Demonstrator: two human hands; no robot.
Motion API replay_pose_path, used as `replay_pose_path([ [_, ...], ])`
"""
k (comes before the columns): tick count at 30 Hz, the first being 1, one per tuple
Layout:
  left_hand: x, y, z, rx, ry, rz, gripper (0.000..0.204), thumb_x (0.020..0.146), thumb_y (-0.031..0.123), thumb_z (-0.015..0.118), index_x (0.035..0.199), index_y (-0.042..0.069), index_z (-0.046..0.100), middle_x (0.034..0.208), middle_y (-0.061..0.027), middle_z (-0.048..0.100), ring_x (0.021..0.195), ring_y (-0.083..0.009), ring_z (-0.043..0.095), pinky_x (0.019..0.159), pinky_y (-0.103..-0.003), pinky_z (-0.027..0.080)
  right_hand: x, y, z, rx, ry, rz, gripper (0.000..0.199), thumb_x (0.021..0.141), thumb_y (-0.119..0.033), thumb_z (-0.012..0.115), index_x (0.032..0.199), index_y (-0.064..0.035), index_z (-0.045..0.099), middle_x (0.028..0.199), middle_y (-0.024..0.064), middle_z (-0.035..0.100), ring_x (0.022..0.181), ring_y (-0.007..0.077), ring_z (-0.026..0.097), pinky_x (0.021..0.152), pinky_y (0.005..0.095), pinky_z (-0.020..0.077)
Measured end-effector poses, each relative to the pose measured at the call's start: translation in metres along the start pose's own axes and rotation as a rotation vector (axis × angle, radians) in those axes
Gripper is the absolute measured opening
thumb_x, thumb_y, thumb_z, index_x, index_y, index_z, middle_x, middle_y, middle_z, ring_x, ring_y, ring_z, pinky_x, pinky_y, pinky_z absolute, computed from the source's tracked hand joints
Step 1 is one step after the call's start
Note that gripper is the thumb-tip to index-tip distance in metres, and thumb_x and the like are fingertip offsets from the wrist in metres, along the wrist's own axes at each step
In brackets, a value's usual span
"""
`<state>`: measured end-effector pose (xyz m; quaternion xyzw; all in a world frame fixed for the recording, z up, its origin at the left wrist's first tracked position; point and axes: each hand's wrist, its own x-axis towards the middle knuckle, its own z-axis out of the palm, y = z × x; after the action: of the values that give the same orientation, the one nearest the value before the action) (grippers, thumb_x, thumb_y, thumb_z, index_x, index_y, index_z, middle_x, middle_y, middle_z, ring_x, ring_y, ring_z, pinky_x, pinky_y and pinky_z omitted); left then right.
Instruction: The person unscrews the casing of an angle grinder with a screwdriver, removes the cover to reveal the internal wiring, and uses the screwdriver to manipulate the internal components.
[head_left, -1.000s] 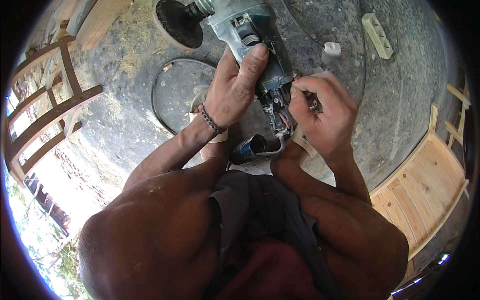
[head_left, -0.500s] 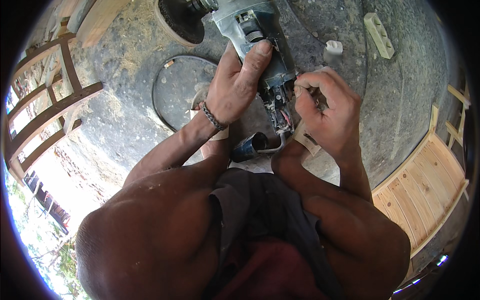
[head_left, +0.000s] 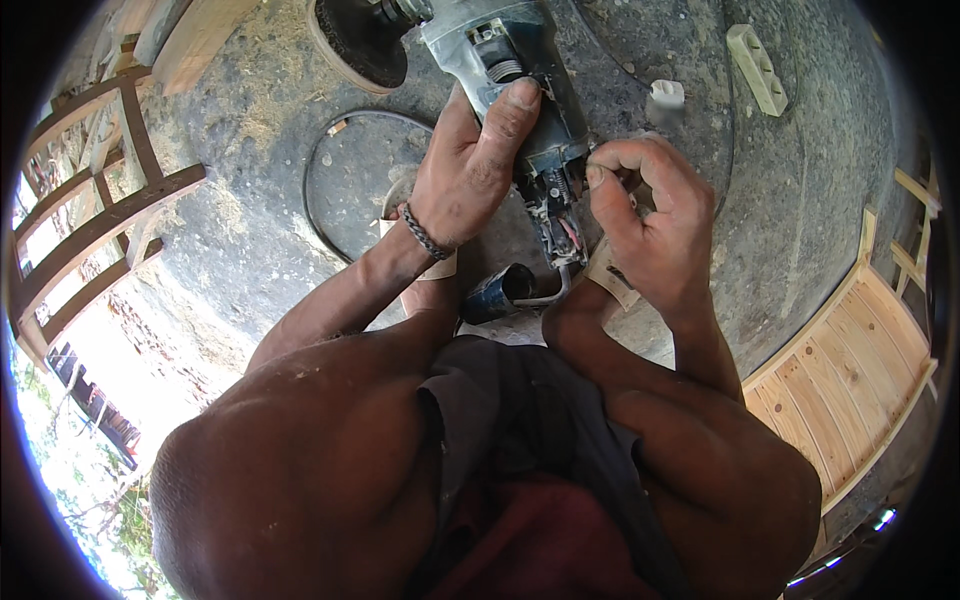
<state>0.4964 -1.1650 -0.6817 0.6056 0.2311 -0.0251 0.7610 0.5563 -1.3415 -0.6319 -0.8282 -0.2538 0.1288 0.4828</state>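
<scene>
My left hand point(head_left: 468, 170) grips the body of an angle grinder point(head_left: 552, 110), its thumb lying across the top of the casing. A round dark disc point(head_left: 365, 45) is at the grinder's far left end. Toward me, the grinder's rear part is uncovered, with wires and switch parts point(head_left: 562, 225) showing. My right hand point(head_left: 655, 205) is closed in a pinch at the right side of the casing, just above the bare wires; what sits between its fingertips is too small to make out. A dark blue cover point(head_left: 497, 293) lies between my feet, around the power cord.
A white power strip point(head_left: 757, 70) and a white plug or adapter point(head_left: 666, 95) lie on the concrete floor at the far right. A black cable point(head_left: 312, 190) loops at the left. Brown wooden frames point(head_left: 115, 220) stand left, a slatted pine panel point(head_left: 845, 375) right.
The grinder and my left hand have shifted very slightly left. My right hand has moved a little left too, still pinched against the grinder's side.
</scene>
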Motion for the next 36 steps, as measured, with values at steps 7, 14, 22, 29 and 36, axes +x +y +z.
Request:
replay_pose_path([
  [7,-0.001,0.000,0.002,-0.028,0.026,-0.035,0.046,0.104,0.045,0.049,0.114,0.001,0.059,0.097,0.0018,0.059,0.089,-0.0062,0.054,0.079,-0.024,0.045,-0.001,0.003,0.004,0.033,0.042,-0.004,0.007,0.085,0.000,0.068,0.091,-0.0021,0.066,0.080,0.0075,0.064,0.065,0.0152,0.065,0.057,0.0276,0.0519],
  [14,0.000,-0.003,0.000,0.012,0.027,-0.011,0.046,0.104,0.046,0.049,0.113,0.001,0.059,0.096,0.0021,0.058,0.088,-0.0056,0.053,0.079,-0.024,0.045,-0.002,0.006,0.007,0.009,0.057,-0.077,0.009,0.083,0.001,0.067,0.091,-0.0032,0.065,0.081,0.0073,0.063,0.064,0.0161,0.064,0.057,0.0288,0.0511],
  [22,-0.001,0.005,0.005,0.000,0.021,-0.036,0.048,0.104,0.047,0.048,0.112,0.002,0.060,0.096,0.0018,0.059,0.087,-0.0058,0.053,0.078,-0.023,0.045,-0.003,0.012,0.013,-0.282,0.142,-0.332,0.022,0.074,0.000,0.072,0.094,-0.0063,0.065,0.084,0.0062,0.063,0.075,0.0242,0.062,0.066,0.0356,0.0495],
  [29,0.001,-0.003,-0.007,0.037,0.015,-0.020,0.050,0.104,0.048,0.047,0.115,0.001,0.060,0.100,-0.0008,0.062,0.089,-0.0070,0.057,0.078,-0.024,0.047,-0.003,0.024,0.005,-0.439,0.097,-0.611,0.029,0.073,0.002,0.070,0.101,-0.0023,0.071,0.088,0.0079,0.063,0.073,0.0219,0.061,0.067,0.0352,0.0492],
  [36,0.000,0.010,0.001,-0.077,0.025,-0.076,0.054,0.104,0.050,0.045,0.111,0.000,0.063,0.099,-0.0038,0.067,0.087,-0.0082,0.061,0.077,-0.025,0.050,-0.013,0.014,0.009,0.101,0.178,-0.070,0.019,0.085,0.004,0.067,0.103,-0.0005,0.071,0.092,0.0096,0.068,0.077,0.0207,0.065,0.067,0.0298,0.0512],
])
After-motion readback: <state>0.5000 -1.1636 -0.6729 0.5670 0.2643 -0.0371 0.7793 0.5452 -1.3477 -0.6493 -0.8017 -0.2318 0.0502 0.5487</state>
